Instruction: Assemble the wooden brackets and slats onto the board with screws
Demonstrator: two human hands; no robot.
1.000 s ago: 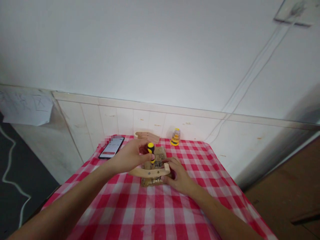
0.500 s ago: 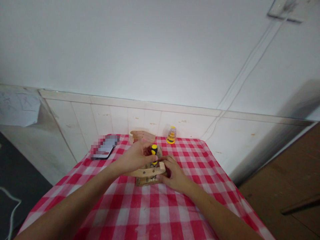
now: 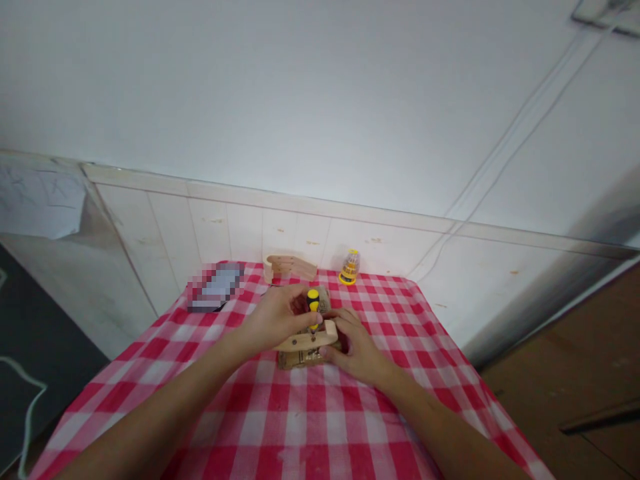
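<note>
My left hand (image 3: 277, 316) is closed on a yellow and black screwdriver (image 3: 313, 303), held upright. Its lower end meets a curved light wooden piece (image 3: 300, 342) near a dark screw or hole. The wooden piece lies across a brown taped cardboard package (image 3: 300, 361) on the table. At the right end of the wood, my right hand (image 3: 354, 347) grips the piece, thumb in front and fingers behind. Part of the package and the left end of the wood are hidden by my hands.
A second curved wooden piece (image 3: 290, 267) and a yellow-based clear bit case (image 3: 349, 268) stand near the wall. A phone (image 3: 216, 287) lies at the left on the red checked tablecloth (image 3: 280, 427). White cables (image 3: 520, 127) run down the wall.
The camera view has shifted and tilted slightly, so everything sits a little differently in the picture. Both hands keep their holds, and the screwdriver stays at the same spot on the wood.
</note>
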